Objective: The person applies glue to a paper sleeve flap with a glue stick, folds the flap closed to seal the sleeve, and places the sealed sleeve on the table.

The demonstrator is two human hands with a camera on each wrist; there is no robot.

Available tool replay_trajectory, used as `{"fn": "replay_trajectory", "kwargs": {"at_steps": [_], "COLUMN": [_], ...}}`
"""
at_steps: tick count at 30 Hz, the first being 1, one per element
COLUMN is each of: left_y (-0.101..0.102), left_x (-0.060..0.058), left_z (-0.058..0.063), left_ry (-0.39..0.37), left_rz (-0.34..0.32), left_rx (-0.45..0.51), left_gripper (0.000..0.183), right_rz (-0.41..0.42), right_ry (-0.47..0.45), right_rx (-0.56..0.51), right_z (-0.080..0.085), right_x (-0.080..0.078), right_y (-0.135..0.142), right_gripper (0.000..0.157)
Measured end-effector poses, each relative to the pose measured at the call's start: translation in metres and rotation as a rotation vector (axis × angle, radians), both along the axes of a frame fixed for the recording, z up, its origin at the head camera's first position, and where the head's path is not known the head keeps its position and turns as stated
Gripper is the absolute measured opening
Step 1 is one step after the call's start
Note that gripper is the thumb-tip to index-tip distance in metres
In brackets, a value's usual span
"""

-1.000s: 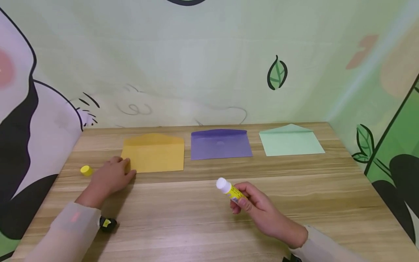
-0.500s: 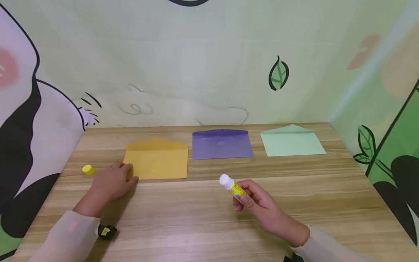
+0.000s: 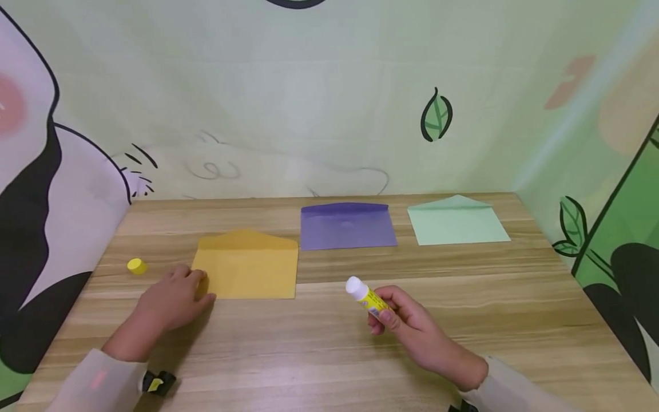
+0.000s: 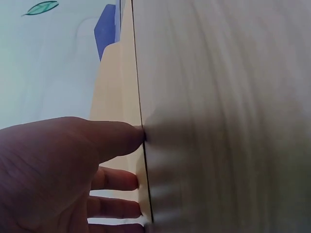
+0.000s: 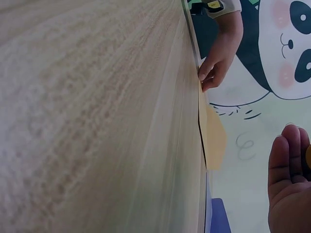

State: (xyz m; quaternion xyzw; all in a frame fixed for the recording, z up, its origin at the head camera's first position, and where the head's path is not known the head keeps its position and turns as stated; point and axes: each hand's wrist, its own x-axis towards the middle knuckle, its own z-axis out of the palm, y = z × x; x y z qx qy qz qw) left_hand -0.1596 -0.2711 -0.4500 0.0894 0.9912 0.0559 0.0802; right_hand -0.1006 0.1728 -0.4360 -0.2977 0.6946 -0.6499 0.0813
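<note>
My left hand (image 3: 172, 300) is at the left edge of a yellow envelope (image 3: 252, 272). Its thumb and fingertips touch the paper there, as the left wrist view also shows with the thumb (image 4: 116, 138) above the other fingers. The envelope lies flat on the table, its pointed flap open toward the wall. In the head view my right hand (image 3: 417, 326) holds a glue stick (image 3: 373, 301) over the table, between thumb and fingers. The stick's uncapped white end points up and left. Only a sliver of the stick shows in the right wrist view, beside the fingers (image 5: 291, 160).
A yellow glue cap (image 3: 137, 266) lies left of the left hand. Toward the back of the wooden table (image 3: 288, 355) are a purple envelope (image 3: 350, 229) and a mint green envelope (image 3: 460, 222), flaps up. A printed wall (image 3: 329, 114) stands behind.
The yellow envelope has slid toward me and slightly right, with my left hand moving along at its edge. My right hand has hardly moved and keeps its hold on the glue stick.
</note>
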Motion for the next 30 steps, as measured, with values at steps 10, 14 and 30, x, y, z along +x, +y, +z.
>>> {"fn": "replay_trajectory", "kwargs": {"at_steps": [10,14,30], "left_y": [0.007,0.01,0.038], "left_x": [0.011,0.014,0.029], "left_z": [-0.002,-0.002,-0.002], "left_ry": [0.018,0.014,0.129], "left_rz": [-0.02,-0.034,-0.088], "left_rx": [0.002,0.007,0.018], "left_gripper": [0.06,0.062,0.059], "right_rz": [0.0,-0.009,0.012], "right_ry": [0.015,0.005,0.013], "right_rx": [-0.009,0.007,-0.003], "right_z": [-0.003,-0.003,-0.004], "right_x": [0.0,0.0,0.0], "right_y": [0.0,0.0,0.0], "right_gripper": [0.021,0.02,0.021]}}
